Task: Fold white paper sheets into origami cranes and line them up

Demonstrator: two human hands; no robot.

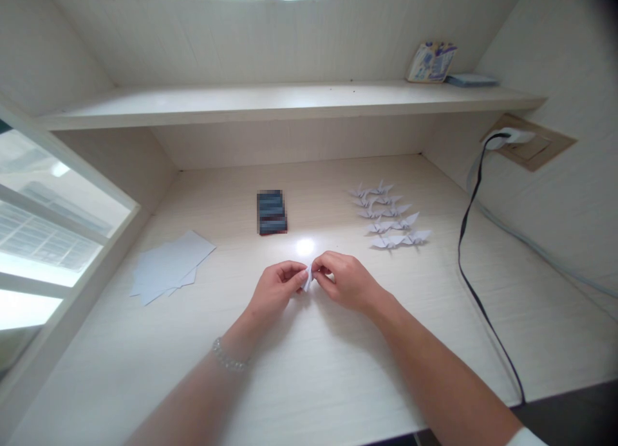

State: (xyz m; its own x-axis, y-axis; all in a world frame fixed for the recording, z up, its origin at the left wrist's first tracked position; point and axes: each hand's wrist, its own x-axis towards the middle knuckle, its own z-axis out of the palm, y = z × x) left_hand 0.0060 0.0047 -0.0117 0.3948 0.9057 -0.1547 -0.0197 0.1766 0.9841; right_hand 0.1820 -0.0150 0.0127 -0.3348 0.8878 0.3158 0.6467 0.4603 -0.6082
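A small piece of folded white paper [308, 280] stands between my two hands above the middle of the desk. My left hand [282, 282] pinches it from the left with thumb and fingers. From the right, my right hand [340, 275] has its thumb and forefinger closed on the paper's other edge. The exact folds are too small to make out. Beyond my right hand, several folded white paper cranes [389, 226] sit in short rows. To the left lies a loose pile of white paper sheets [174, 266].
A dark, blurred-out phone-like object [272, 212] lies behind my hands. On the right, a black cable [463, 240] runs from a wall socket [541, 143] down to the desk's front edge. A shelf [290, 102] spans the back, bearing a tissue-like packet [431, 62].
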